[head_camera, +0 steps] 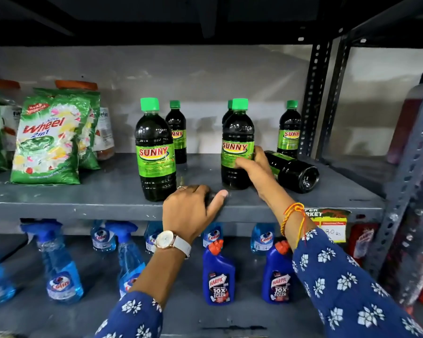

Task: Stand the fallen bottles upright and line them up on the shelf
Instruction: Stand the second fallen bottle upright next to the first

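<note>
At the far left of the grey shelf (83, 191) stand green detergent packets (47, 140) with orange-lidded jars (103, 128) behind them. Next comes an upright front-left bottle (155, 152) of dark liquid with a green cap and a green Sunny label, near the shelf's front edge, and a second upright back-left bottle (177, 132) just behind it to the right. The left hand (191, 213), a watch on its wrist, rests palm down on the front lip of the shelf just right of that front bottle, fingers curled over the edge and thumb stretched along it; it holds nothing. Further right the right hand (254, 167) reaches in from a blue flowered sleeve, a thread band at the wrist, its fingers wrapped around the label of the held bottle (235, 152), which stands upright on the shelf; another cap (230, 104) shows close behind it. Just right of the hand a fallen bottle (293, 174) lies on its side, its base toward the camera. One more back-right bottle (289, 130) stands upright by the slotted post (313, 101). On the shelf below stand blue spray bottles (59, 267) and dark blue toilet cleaner bottles (219, 276).
</note>
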`<action>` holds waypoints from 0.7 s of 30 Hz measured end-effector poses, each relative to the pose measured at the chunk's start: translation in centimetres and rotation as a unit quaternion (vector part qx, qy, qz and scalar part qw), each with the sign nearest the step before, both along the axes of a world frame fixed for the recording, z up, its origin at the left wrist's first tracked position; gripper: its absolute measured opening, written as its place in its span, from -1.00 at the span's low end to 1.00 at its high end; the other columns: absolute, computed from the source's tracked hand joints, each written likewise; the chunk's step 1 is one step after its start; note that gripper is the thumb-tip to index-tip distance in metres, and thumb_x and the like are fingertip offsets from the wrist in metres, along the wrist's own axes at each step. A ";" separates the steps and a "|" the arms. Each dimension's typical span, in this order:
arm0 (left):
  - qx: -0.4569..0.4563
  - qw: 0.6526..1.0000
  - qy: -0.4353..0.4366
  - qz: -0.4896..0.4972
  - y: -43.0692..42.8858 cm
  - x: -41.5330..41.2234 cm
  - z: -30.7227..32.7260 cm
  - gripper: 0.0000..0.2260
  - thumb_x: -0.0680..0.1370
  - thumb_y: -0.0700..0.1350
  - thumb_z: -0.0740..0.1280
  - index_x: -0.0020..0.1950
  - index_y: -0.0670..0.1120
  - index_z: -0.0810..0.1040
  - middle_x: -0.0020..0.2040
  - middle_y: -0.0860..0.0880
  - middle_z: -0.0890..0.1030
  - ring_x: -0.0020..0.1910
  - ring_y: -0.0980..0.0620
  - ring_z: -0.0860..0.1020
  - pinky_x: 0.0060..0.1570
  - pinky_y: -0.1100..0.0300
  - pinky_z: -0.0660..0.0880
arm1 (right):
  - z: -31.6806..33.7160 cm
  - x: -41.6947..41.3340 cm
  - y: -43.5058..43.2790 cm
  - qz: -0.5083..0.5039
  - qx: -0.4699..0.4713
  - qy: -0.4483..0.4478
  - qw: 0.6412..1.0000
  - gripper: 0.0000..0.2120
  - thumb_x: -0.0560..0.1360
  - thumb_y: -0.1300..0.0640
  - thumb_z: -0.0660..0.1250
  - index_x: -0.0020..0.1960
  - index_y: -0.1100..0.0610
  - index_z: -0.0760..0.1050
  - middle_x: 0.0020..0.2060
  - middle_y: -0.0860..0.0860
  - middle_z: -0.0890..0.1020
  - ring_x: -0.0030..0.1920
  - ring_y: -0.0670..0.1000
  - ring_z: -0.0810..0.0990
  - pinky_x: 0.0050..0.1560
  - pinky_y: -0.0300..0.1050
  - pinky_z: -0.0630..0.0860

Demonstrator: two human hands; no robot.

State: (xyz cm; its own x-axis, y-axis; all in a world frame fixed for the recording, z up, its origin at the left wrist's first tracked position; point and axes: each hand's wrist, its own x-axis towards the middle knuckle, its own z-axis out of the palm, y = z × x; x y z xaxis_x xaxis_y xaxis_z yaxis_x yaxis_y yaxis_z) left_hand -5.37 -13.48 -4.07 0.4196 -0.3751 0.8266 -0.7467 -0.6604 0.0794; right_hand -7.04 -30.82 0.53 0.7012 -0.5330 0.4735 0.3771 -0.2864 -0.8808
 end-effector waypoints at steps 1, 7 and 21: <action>-0.001 1.000 0.001 0.000 0.0 0.0 0.0 -0.46 0.50 0.28 0.01 -0.25 -0.06 0.61 -0.35 -0.09 0.64 -0.33 -0.14 0.57 -0.44 0.16 0.38 | 0.0 0.0 0.2 0.008 0.001 -0.003 1.000 -0.54 0.33 0.29 0.40 0.15 0.11 0.31 -0.16 -0.06 0.56 -0.14 -0.13 0.54 -0.33 -0.48 0.42; 0.005 1.000 -0.002 0.001 0.0 0.2 -0.2 -0.44 0.50 0.30 -0.02 -0.20 -0.04 0.62 -0.30 -0.08 0.65 -0.30 -0.12 0.58 -0.41 0.16 0.38 | 0.1 -0.1 0.3 -0.041 -0.046 0.028 0.998 -0.35 0.21 0.27 0.53 0.10 0.10 0.16 -0.12 -0.03 0.50 -0.12 -0.14 0.50 -0.22 -0.33 0.41; 0.017 0.999 -0.037 -0.024 0.2 0.5 -0.5 -0.51 0.48 0.30 0.08 -0.21 -0.04 0.61 -0.30 -0.05 0.66 -0.32 -0.07 0.59 -0.39 0.19 0.42 | -0.2 -0.5 0.4 -0.082 -0.102 0.040 0.991 -0.45 0.17 0.11 0.51 0.03 0.03 0.27 -0.15 -0.08 0.56 -0.14 -0.12 0.54 -0.26 -0.32 0.41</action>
